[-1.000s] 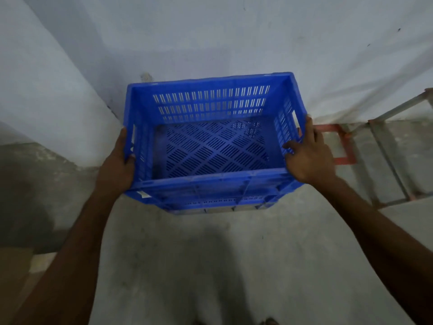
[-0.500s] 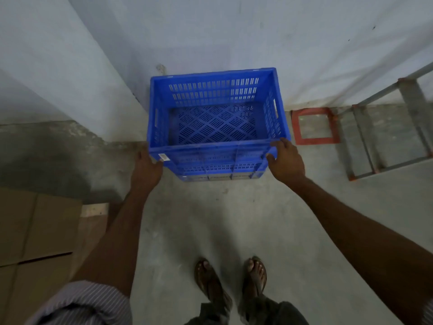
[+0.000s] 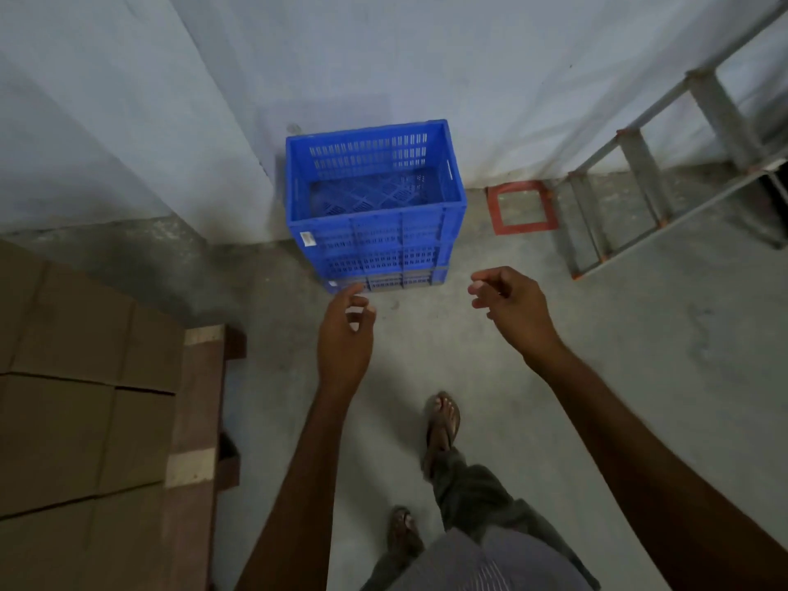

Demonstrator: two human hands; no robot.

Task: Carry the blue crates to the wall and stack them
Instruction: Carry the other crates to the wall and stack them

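1. Two bare hands hang in front of the person, both holding nothing. The left hand (image 3: 343,334) has its fingers loosely curled, thumb and fingertips near one another but with nothing between them.
2. The right hand (image 3: 518,317) is likewise slack, fingers bent inward and pointing left, with open floor (image 3: 639,356) under it.
3. One blue crate (image 3: 375,241) stands on the floor in the corner, its back against the pale wall (image 3: 426,57) and its left side close to the adjoining wall. It sits upright, open top up, and nothing lies inside.
4. A seam runs near the crate's base with a duller band below; whether that band is a second crate underneath cannot be told.
5. A small white label (image 3: 306,238) is stuck on the near face, upper left.
6. Neither hand grips the crate. The left fingertips overlap its lower left corner in this view, and whether they touch it cannot be told; the right hand is clear of it.
7. Right of the crate a red square frame (image 3: 522,226) lies flat on the floor, and beyond it a grey metal ladder (image 3: 641,172) leans toward the wall.
8. At left, brown cardboard boxes (image 3: 68,343) sit on a wooden pallet (image 3: 194,398).
9. A sandalled foot (image 3: 443,420) is planted behind the hands.
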